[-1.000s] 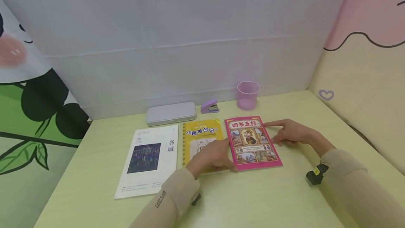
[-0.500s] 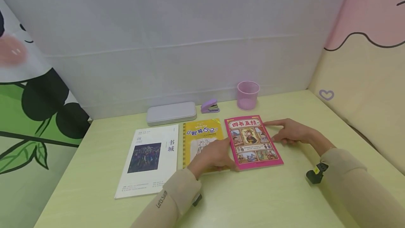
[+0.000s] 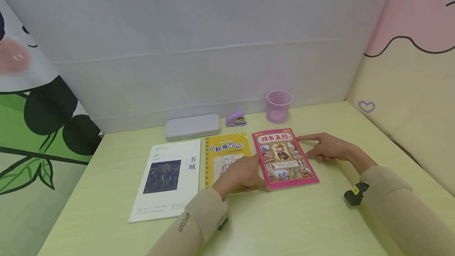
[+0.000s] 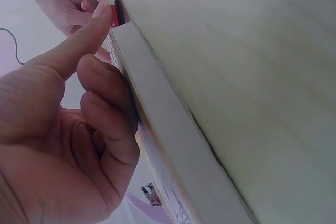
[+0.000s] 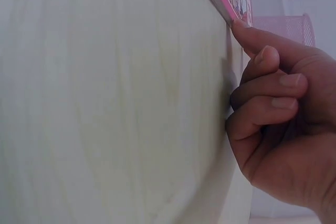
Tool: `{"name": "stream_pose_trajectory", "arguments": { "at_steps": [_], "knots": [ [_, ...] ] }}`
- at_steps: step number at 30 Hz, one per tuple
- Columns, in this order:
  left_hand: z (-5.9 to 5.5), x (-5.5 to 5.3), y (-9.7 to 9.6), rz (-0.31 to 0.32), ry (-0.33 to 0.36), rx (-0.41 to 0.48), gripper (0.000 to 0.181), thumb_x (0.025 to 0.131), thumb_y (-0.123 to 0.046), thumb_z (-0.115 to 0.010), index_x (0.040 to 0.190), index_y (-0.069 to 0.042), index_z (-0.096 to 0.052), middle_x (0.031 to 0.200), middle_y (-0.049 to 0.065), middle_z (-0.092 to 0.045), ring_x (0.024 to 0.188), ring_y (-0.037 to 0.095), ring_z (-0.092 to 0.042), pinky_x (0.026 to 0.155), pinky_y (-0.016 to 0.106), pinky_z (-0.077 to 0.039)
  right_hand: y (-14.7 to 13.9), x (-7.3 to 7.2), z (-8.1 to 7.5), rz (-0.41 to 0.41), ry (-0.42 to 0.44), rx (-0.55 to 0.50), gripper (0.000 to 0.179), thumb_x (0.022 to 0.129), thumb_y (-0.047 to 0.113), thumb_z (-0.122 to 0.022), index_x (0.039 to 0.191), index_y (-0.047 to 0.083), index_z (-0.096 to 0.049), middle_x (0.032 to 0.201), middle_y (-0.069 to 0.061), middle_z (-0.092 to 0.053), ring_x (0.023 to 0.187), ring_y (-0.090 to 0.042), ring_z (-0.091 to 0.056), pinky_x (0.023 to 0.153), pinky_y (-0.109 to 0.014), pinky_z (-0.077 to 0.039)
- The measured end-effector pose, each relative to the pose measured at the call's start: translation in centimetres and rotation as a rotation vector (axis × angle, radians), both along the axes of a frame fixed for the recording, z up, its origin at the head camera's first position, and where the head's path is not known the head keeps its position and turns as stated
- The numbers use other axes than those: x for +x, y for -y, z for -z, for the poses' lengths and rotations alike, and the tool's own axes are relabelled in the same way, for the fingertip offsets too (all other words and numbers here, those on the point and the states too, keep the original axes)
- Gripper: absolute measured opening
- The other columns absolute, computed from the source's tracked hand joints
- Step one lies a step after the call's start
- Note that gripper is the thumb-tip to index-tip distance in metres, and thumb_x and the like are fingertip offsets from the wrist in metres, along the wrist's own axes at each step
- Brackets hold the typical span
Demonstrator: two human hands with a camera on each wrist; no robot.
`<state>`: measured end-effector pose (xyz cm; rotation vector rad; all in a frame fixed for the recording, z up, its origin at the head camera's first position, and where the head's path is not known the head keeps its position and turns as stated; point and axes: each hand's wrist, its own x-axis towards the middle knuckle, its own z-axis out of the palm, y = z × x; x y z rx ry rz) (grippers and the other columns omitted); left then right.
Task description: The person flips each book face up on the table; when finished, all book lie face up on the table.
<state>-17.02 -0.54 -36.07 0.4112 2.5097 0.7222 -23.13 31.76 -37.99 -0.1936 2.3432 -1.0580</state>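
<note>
A pink comic-style book [image 3: 284, 165] lies face up on the pale table, slightly tilted, between my two hands. My left hand [image 3: 241, 175] lies over the lower part of a yellow book [image 3: 222, 163], its thumb stretched to the pink book's lower left corner. In the left wrist view its other visible fingers [image 4: 107, 121] curl against the yellow book's edge. At the pink book's right side, my right hand [image 3: 328, 149] points its index finger to the upper edge and its thumb lower down. Its remaining fingers [image 5: 265, 90] fold in around nothing.
Left of the yellow book lies a white book [image 3: 188, 192] with a dark picture. Along the back stand a pale flat case [image 3: 193, 126], a purple stapler [image 3: 235, 119] and a pink mesh cup [image 3: 278, 110]. A white cloth [image 3: 220, 78] hangs behind them.
The pink book has shifted slightly away from me and turned a little, its lower end swinging right. My left hand has slid slightly right with it. The right hand has barely moved.
</note>
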Motion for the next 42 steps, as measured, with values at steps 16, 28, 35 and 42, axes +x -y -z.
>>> {"name": "stream_pose_trajectory", "arguments": {
  "at_steps": [16, 28, 35, 42],
  "knots": [
    [-0.20, -0.14, -0.28, -0.017, 0.001, -0.003, 0.102, 0.076, -0.036, -0.096, 0.160, -0.015, -0.042, 0.115, 0.009, -0.067, 0.070, 0.020, -0.063, 0.064, 0.032, -0.052, -0.09, -0.18, -0.37, 0.002, 0.006, -0.010, 0.076, 0.098, 0.023, -0.074, 0.165, 0.015, -0.038, 0.062, 0.001, -0.053, 0.050, -0.012, -0.042, 0.048, -0.023, -0.035],
    [-0.15, -0.18, -0.47, -0.012, -0.013, -0.027, 0.099, 0.077, -0.038, -0.095, 0.158, -0.014, -0.045, 0.117, 0.008, -0.068, 0.076, 0.020, -0.062, 0.069, 0.032, -0.051, -0.18, -0.18, -0.21, -0.001, 0.004, -0.012, 0.075, 0.099, 0.023, -0.073, 0.165, 0.015, -0.038, 0.062, 0.001, -0.052, 0.050, -0.012, -0.042, 0.048, -0.023, -0.036],
    [-0.08, -0.15, -0.50, -0.019, 0.004, -0.011, 0.099, 0.077, -0.037, -0.096, 0.159, -0.014, -0.044, 0.112, 0.007, -0.067, 0.071, 0.019, -0.061, 0.065, 0.032, -0.050, -0.14, -0.19, -0.12, -0.003, 0.002, -0.016, 0.076, 0.099, 0.024, -0.073, 0.165, 0.015, -0.038, 0.063, 0.001, -0.053, 0.050, -0.012, -0.043, 0.048, -0.023, -0.036],
    [-0.08, -0.14, -0.49, -0.014, 0.010, -0.002, 0.098, 0.077, -0.036, -0.096, 0.158, -0.014, -0.045, 0.107, 0.006, -0.067, 0.069, 0.019, -0.061, 0.065, 0.032, -0.050, -0.14, -0.03, -0.10, -0.004, 0.002, -0.017, 0.076, 0.099, 0.023, -0.073, 0.165, 0.013, -0.037, 0.063, 0.001, -0.053, 0.050, -0.012, -0.043, 0.048, -0.023, -0.037]
  ]
}}
